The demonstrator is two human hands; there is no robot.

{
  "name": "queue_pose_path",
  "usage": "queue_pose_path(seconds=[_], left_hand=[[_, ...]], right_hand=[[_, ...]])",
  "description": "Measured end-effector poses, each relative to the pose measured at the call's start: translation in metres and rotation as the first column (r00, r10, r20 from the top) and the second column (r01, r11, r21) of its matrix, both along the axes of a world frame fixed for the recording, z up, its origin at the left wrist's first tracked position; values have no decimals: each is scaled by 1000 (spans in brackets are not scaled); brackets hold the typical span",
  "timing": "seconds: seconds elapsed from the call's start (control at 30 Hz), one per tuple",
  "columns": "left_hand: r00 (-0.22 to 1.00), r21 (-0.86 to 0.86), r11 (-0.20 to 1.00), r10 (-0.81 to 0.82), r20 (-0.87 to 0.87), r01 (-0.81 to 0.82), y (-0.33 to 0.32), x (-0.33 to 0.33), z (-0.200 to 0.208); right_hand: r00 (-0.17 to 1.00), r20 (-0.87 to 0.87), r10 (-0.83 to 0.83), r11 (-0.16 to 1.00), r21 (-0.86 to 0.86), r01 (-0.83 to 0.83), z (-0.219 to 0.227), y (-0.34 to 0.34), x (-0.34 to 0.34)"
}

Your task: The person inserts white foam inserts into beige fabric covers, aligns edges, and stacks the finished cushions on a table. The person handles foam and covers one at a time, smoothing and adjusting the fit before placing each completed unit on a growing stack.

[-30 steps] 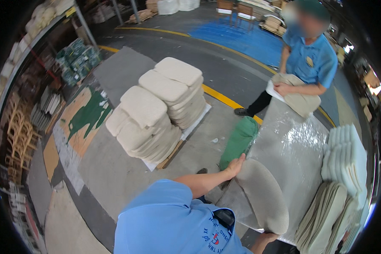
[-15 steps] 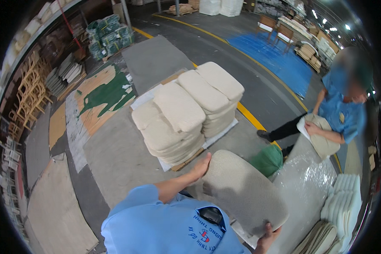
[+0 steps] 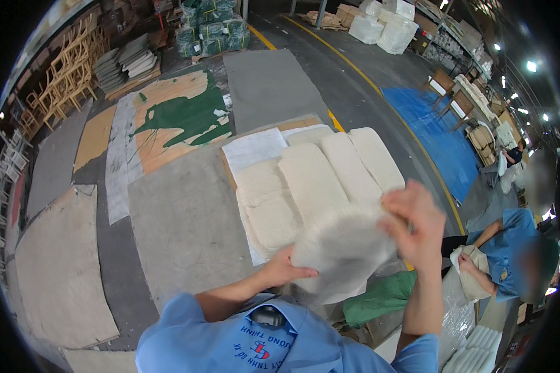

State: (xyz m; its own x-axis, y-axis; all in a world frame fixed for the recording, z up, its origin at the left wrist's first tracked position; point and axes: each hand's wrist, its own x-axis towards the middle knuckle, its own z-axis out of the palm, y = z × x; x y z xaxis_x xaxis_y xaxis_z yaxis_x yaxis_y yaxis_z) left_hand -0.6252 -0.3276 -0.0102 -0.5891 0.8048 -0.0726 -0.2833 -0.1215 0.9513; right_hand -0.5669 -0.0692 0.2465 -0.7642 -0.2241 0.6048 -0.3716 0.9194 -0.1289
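A beige, rounded seat cushion (image 3: 345, 258) is lifted in front of me, tilted and partly smeared by motion. My left hand (image 3: 284, 267) grips its left edge, thumb lying over the near face. At the upper right edge of the cushion my right hand (image 3: 415, 227) is closed on it, raised and blurred. Just behind it stand stacks of similar cream cushions (image 3: 311, 180) on a pallet. A white sheet (image 3: 253, 149) shows beneath them, and the held cushion hides part of the nearest ones.
A green sack (image 3: 379, 299) lies by my right forearm. A co-worker in a blue shirt (image 3: 510, 248) holds another cushion at the right. Flattened cardboard (image 3: 180, 224) covers the floor to the left. Wooden chair frames (image 3: 62, 74) and green-wrapped bundles (image 3: 213, 31) stand farther back.
The cushion has been raised from low on my right to beside the stacks. My right hand has swung up with it. My view has turned, so the stacks sit lower in it.
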Motion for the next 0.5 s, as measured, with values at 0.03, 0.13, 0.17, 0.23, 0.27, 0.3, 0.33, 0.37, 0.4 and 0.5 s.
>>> queue_pose_path(seconds=[0.03,0.13,0.17,0.23,0.27,0.3,0.33,0.37,0.4,0.5], left_hand=[[979,-18,993,122,165,-121,-7,-3,-3],[869,106,906,352,348,-409,-30,-41,-9],[814,133,858,407,414,-496,-41,-59,-6],[771,88,846,430,469,-525,-52,-102,-15],[748,61,841,443,494,-538,-56,-124,-25],[750,-14,854,465,471,-520,-59,-146,-40],[755,-87,864,478,449,-495,-58,-167,-59],[763,-158,872,484,428,-464,-49,-181,-78],[721,-219,854,517,461,-471,-35,-187,-98],[607,-410,776,631,484,-479,-2,-195,-137]], right_hand=[[996,-95,-2,999,-51,-3,6,-2,-22],[992,-120,-47,910,-414,-7,8,-10,-61],[997,-51,-55,897,-441,27,-4,-7,-66],[992,88,-89,877,-466,120,-45,9,-60],[976,181,-120,847,-495,196,-72,19,-56],[951,273,-147,811,-518,274,-106,32,-48],[927,355,-123,656,-672,344,-148,48,-33],[901,425,-86,465,-783,414,-191,64,-12],[848,511,-140,396,-756,521,-229,78,14],[612,759,-224,168,-588,791,-327,99,130]])
